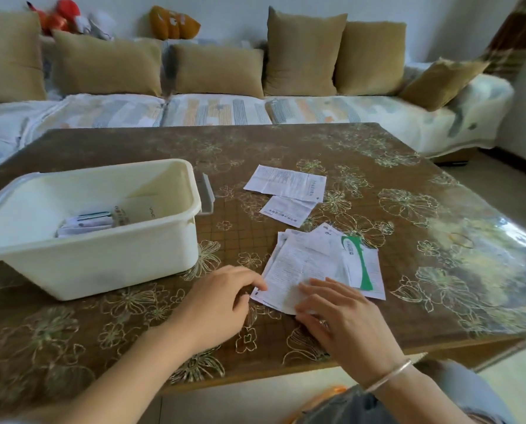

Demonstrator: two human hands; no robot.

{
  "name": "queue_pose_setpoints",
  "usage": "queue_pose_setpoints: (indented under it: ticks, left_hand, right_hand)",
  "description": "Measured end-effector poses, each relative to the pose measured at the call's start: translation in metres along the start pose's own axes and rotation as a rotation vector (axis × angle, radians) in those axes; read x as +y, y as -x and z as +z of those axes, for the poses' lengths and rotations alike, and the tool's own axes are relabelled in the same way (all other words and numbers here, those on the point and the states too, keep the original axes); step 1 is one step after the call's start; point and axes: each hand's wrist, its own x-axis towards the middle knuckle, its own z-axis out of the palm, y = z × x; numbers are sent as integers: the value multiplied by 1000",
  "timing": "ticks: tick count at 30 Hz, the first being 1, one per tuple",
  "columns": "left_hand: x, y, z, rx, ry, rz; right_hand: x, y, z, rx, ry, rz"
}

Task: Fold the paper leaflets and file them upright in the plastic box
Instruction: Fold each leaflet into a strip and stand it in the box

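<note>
top leaflet (pixel 301 264) | your right hand (pixel 344 319): fingers flat, pressing its near edge | your left hand (pixel 221 301): fingers loosely curled, tips touching left corner

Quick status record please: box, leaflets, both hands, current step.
box: white plastic box, left on the table, folded leaflets inside
pile: pile of leaflets by the hands, green-printed one among them
loose: two leaflets farther back
left hand: fingertips at top leaflet edge, grip unclear
right hand: flat on top leaflet
step: top leaflet lies flat, unfolded
</note>
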Motion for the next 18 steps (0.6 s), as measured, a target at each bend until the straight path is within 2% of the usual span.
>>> queue_pose_setpoints:
  ticks: [10,13,18]
  left_hand:
    - [0,23,11,97,47,14]
    - [0,25,14,111,64,-1]
    - [-1,25,12,92,90,-3]
  right_hand:
    - [-6,7,6,94,-86,71]
    - [-5,8,8,83,-193,162]
    - [-7,10,1,49,-519,332]
